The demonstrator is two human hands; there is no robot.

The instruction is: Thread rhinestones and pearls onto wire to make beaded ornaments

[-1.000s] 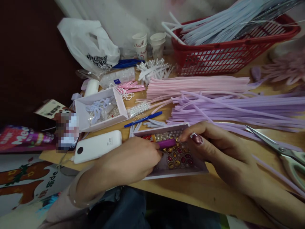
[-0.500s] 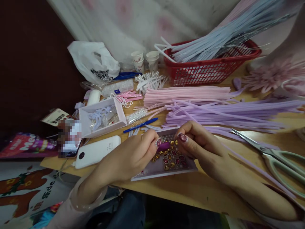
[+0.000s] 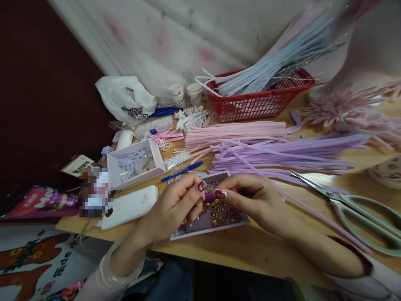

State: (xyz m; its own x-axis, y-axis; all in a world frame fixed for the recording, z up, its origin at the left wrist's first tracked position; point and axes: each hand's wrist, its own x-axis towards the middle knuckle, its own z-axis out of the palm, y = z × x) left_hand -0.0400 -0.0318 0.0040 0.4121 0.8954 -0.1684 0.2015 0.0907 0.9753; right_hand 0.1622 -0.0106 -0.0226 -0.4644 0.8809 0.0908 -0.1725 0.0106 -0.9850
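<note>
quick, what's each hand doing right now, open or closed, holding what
Left hand: closed in a pinch above the gem box; what it holds is too small to tell.
Right hand: thumb and finger pinched closed; any held item can't be made out.

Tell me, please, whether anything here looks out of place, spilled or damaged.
Only mildly: one lilac strand slants beside the scissors, apart from most of the lilac bundle, so it looks stray. The red gems lie within their open box, and I see no obvious damage.
</note>
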